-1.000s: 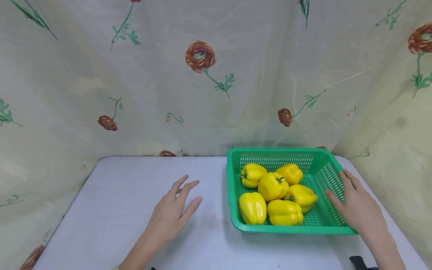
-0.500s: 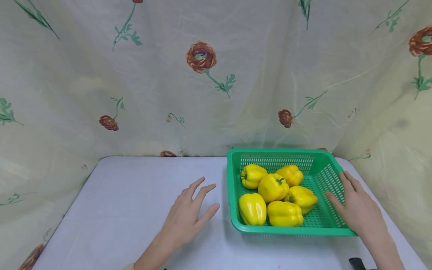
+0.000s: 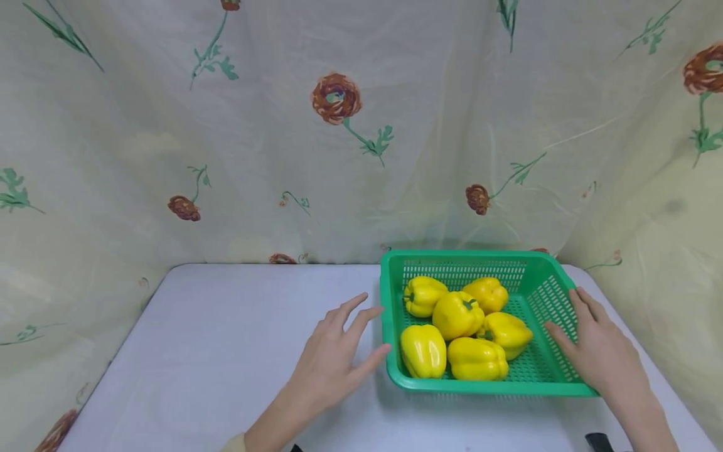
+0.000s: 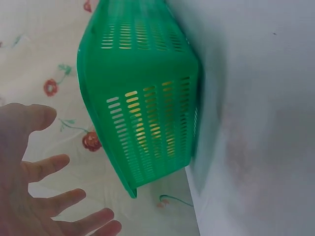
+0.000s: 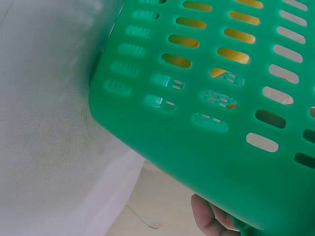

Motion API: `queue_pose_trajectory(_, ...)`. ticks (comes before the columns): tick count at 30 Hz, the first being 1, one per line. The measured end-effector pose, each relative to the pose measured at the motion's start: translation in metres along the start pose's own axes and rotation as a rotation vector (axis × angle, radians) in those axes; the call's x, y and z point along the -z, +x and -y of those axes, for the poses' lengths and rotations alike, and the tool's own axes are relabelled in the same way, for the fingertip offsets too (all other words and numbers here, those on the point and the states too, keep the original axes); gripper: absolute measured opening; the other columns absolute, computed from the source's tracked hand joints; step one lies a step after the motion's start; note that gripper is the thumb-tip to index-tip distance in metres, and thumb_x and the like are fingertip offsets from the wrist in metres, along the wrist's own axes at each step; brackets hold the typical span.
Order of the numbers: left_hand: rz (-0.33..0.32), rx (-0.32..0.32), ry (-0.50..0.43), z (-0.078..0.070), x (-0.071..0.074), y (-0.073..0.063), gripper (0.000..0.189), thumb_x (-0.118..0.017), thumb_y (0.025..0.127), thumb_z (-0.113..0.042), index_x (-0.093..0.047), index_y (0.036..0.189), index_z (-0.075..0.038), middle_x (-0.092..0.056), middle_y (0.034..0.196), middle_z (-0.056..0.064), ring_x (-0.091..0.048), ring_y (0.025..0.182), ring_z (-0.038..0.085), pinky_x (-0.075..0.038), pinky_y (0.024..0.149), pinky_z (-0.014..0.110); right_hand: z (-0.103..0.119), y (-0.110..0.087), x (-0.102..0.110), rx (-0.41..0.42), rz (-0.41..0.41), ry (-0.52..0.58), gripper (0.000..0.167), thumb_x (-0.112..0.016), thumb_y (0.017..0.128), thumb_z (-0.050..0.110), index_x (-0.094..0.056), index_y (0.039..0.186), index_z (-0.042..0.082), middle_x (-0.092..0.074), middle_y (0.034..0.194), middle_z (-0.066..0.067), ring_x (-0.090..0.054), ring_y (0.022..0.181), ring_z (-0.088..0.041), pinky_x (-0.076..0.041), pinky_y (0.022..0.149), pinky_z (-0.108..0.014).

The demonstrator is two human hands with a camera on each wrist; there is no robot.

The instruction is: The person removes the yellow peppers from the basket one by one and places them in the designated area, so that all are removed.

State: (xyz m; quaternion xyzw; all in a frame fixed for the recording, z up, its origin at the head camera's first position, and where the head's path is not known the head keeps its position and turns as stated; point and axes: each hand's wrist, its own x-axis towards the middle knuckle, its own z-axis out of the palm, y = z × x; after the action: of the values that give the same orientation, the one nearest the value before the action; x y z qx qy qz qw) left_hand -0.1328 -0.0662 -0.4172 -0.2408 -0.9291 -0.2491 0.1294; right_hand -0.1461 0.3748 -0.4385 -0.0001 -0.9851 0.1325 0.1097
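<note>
A green plastic basket (image 3: 486, 387) with slotted walls holds several yellow bell peppers (image 3: 457, 315) on the right side of the table. My right hand (image 3: 607, 345) grips its right rim, thumb on the inner side; in the right wrist view, curled fingertips (image 5: 204, 214) show at the rim. Beside the left rim is my left hand (image 3: 333, 355), its fingers spread and holding nothing, with fingertips right at the rim in the head view. The left wrist view shows that hand's fingers apart from the basket's slotted outer wall (image 4: 142, 69).
A white cloth covers the table (image 3: 226, 339). Behind and at both sides hangs a pale curtain (image 3: 254, 144) with printed flowers. Beside the right wrist, at the lower edge, lies a black strap-like piece (image 3: 599, 441). The basket stands near the table's back edge.
My left hand has moved right across the table to the basket's left rim, fingers still spread. The right hand and the basket of peppers have stayed in place.
</note>
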Motion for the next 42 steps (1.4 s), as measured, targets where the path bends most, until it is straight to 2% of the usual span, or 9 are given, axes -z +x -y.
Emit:
queue_pose_trajectory(10,0.013,-0.072,0.030,-0.020,-0.003,0.018,0.062,-0.070,0.100,-0.056,-0.055,0.154,-0.029,-0.055,0.162,0.006,-0.057,0.143,0.033,-0.055,0.106,0.053,0.001,0.000,0.001,-0.003,0.010,-0.003,0.084,-0.061,0.109,0.039,-0.026,0.161,-0.016,-0.031,0.162,-0.045,-0.044,0.132,-0.071,-0.042,0.100,-0.084)
queue_pose_trajectory(18,0.072,-0.086,0.041,-0.028,-0.011,0.020,0.070,-0.073,0.097,-0.058,-0.050,0.157,-0.029,-0.051,0.165,0.004,-0.058,0.144,0.031,-0.055,0.109,0.053,0.001,-0.001,0.000,-0.003,0.006,-0.004,0.084,-0.062,0.109,0.039,-0.027,0.161,-0.017,-0.031,0.162,-0.045,-0.044,0.132,-0.070,-0.043,0.100,-0.083)
queue_pose_trajectory(25,0.103,-0.116,0.069,-0.032,-0.018,0.025,0.069,-0.073,0.097,-0.060,-0.051,0.156,-0.032,-0.051,0.165,0.004,-0.058,0.143,0.031,-0.053,0.111,0.052,0.000,0.000,0.001,-0.012,0.013,-0.002,0.084,-0.059,0.110,0.041,-0.025,0.162,-0.016,-0.030,0.163,-0.043,-0.044,0.132,-0.070,-0.042,0.100,-0.083)
queue_pose_trajectory(34,0.215,-0.175,0.077,-0.042,-0.023,0.032,0.064,-0.072,0.098,-0.060,-0.053,0.154,-0.036,-0.049,0.167,0.002,-0.056,0.145,0.032,-0.048,0.115,0.057,0.001,0.000,-0.001,-0.012,0.008,-0.002,0.084,-0.060,0.109,0.040,-0.027,0.162,-0.015,-0.031,0.163,-0.043,-0.044,0.132,-0.070,-0.043,0.099,-0.083)
queue_pose_trajectory(42,0.217,-0.211,0.124,-0.047,-0.026,0.039,0.064,-0.078,0.093,-0.059,-0.058,0.149,-0.034,-0.058,0.160,0.000,-0.059,0.142,0.027,-0.049,0.114,0.052,0.000,0.000,-0.001,-0.015,-0.003,0.000,0.083,-0.061,0.109,0.040,-0.027,0.162,-0.015,-0.032,0.163,-0.043,-0.045,0.131,-0.070,-0.043,0.098,-0.084)
